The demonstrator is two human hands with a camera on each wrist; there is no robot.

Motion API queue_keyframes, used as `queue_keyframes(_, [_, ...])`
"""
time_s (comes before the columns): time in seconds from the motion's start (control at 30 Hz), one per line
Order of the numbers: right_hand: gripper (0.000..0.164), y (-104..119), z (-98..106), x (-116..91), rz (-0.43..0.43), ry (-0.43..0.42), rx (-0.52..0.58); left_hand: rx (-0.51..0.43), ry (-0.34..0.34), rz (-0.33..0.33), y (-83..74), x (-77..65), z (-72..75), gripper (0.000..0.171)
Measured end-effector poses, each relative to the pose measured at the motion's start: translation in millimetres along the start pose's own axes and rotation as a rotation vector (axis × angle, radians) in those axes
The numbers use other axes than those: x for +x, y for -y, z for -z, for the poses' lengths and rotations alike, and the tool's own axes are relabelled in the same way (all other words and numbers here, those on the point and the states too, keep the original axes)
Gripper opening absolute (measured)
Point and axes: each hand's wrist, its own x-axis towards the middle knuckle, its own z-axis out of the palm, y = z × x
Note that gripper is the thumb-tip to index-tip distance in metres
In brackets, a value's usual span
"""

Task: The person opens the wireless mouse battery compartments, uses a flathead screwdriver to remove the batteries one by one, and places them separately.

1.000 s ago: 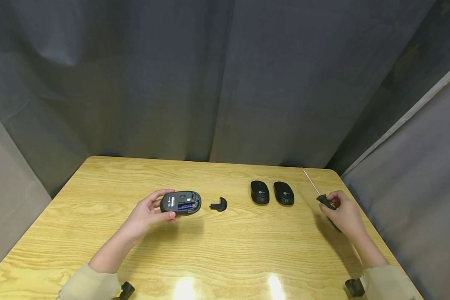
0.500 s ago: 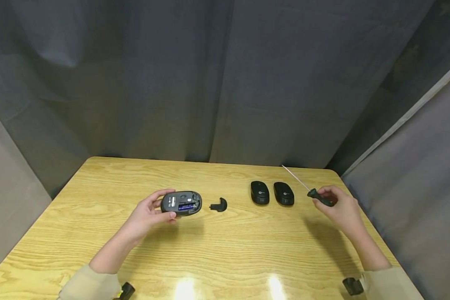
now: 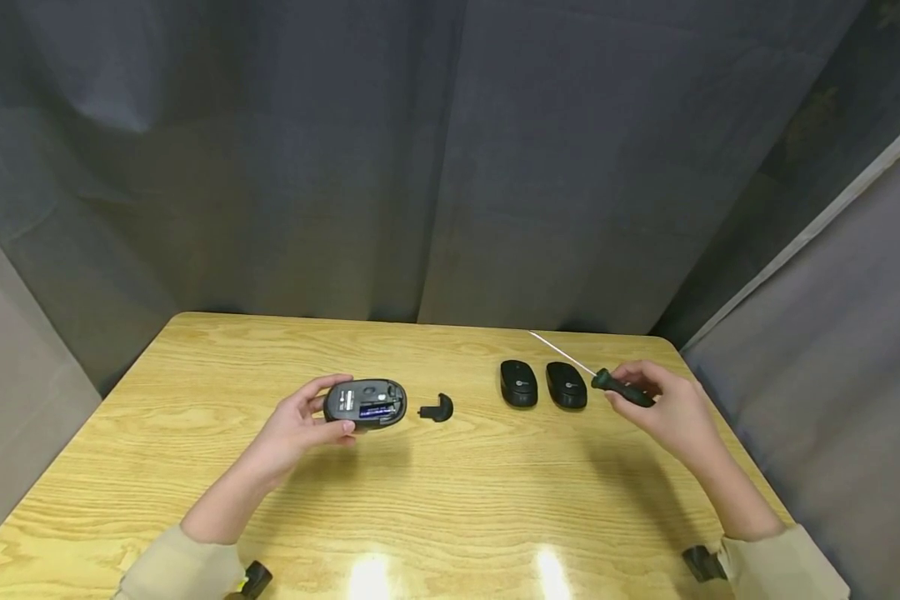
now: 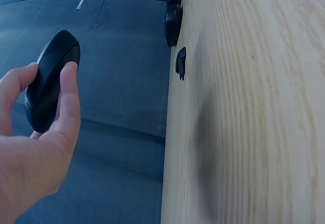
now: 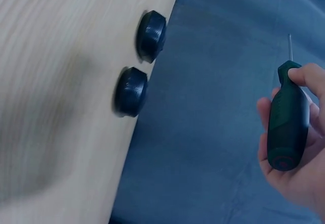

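Mouse [image 3: 365,400], blue battery [image 3: 376,412] showing in its underside, held by fingers of the left hand [image 3: 296,429] above the surface [image 3: 450,492], screwdriver [image 3: 621,387] gripped by fingers of the right hand [image 3: 673,412] near the far right corner, small black piece [image 3: 442,408] and two black mice [image 3: 519,384] toward the far edge.

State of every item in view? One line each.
Held mouse: raised in left hand, underside showing, open
Battery: exposed inside held mouse
Black curved piece: loose on table
Left resting mouse: upright on table
Right resting mouse: upright, apart from its neighbour
Screwdriver: raised in right hand
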Motion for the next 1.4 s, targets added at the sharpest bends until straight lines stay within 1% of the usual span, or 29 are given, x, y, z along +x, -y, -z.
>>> queue_keyframes(0.1, [0.027,9,2,2,0.05,-0.007,-0.001,-0.017,0.007,-0.01,-0.1,0.3,-1.2,0.071])
queue_keyframes(0.23, [0.03,21,3,5,0.147,-0.013,0.001,-0.04,0.02,-0.018,-0.2,1.1,-3.3,0.07])
queue_keyframes(0.57, [0.038,42,6,11,0.325,0.008,-0.006,-0.053,0.022,-0.032,-5.0,2.2,-12.8,0.07])
queue_keyframes(0.67, [0.038,46,6,12,0.364,0.021,0.023,-0.052,0.033,-0.042,-6.8,1.8,-16.6,0.071])
queue_keyframes(0.77, [0.029,49,5,12,0.4,0.03,0.066,-0.06,0.035,-0.043,-8.1,2.5,-20.1,0.07])
queue_keyframes(0.87, [0.024,53,4,12,0.438,0.03,0.106,-0.068,0.031,-0.045,-9.0,4.6,-23.1,0.069])
queue_keyframes(0.93, [0.026,57,3,12,0.478,0.014,0.119,-0.071,0.03,-0.047,-9.3,6.2,-24.6,0.07])
queue_keyframes(1.07, [0.037,64,1,13,0.545,-0.003,0.141,-0.072,0.036,-0.05,-9.4,8.4,-26.0,0.069])
queue_keyframes(1.17, [0.038,67,0,12,0.543,0.025,0.166,-0.072,0.039,-0.053,-9.3,9.4,-26.2,0.067])
queue_keyframes(1.3, [0.033,69,-1,9,0.507,0.088,0.187,-0.07,0.042,-0.057,-9.1,9.9,-26.8,0.066])
queue_keyframes(1.4, [0.027,70,-3,8,0.516,0.11,0.199,-0.068,0.043,-0.06,-8.8,9.5,-27.4,0.065])
